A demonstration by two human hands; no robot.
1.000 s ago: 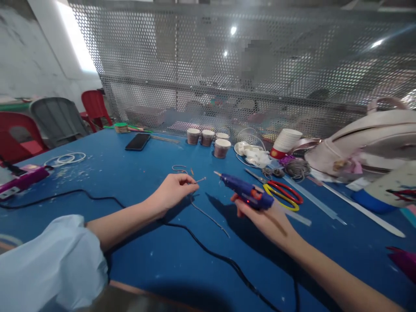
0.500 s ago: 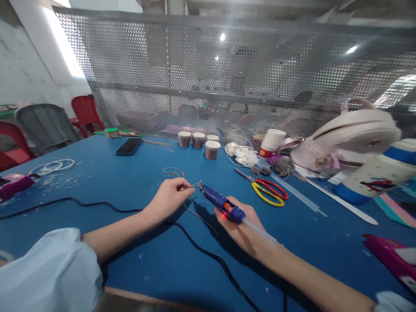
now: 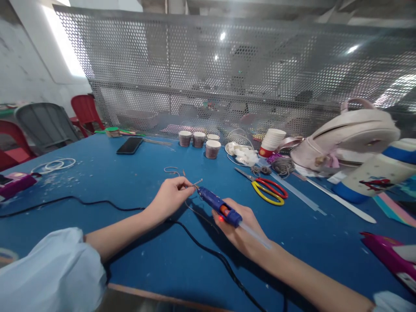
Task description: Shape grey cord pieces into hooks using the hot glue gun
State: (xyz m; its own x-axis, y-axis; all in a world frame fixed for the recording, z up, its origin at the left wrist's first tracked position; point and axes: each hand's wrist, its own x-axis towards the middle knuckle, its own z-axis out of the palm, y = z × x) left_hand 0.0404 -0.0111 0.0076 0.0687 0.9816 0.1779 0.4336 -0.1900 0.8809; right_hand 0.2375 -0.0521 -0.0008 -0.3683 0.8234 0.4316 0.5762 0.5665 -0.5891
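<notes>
My left hand (image 3: 173, 193) pinches a thin grey cord (image 3: 198, 182) between thumb and fingers, and a short end sticks out past the fingertips. More of the cord trails on the table below and behind the hand. My right hand (image 3: 240, 223) is wrapped round a blue hot glue gun (image 3: 214, 201) with a lit red light and a clear glue stick in its back. The gun's nozzle meets or nearly touches the cord at my left fingertips. To the right lie scissors (image 3: 268, 192) with red and yellow handles.
A black power cord (image 3: 208, 252) crosses the blue table. A phone (image 3: 130, 146), several small filled cups (image 3: 212, 149), stacked paper cups (image 3: 272, 141) and grey yarn (image 3: 282, 165) stand or lie farther back. A pale bag (image 3: 351, 134) and a bottle (image 3: 373, 173) are at right.
The glue gun has shifted slightly left, bringing its nozzle closer to the left fingertips and the cord. My left hand has barely moved.
</notes>
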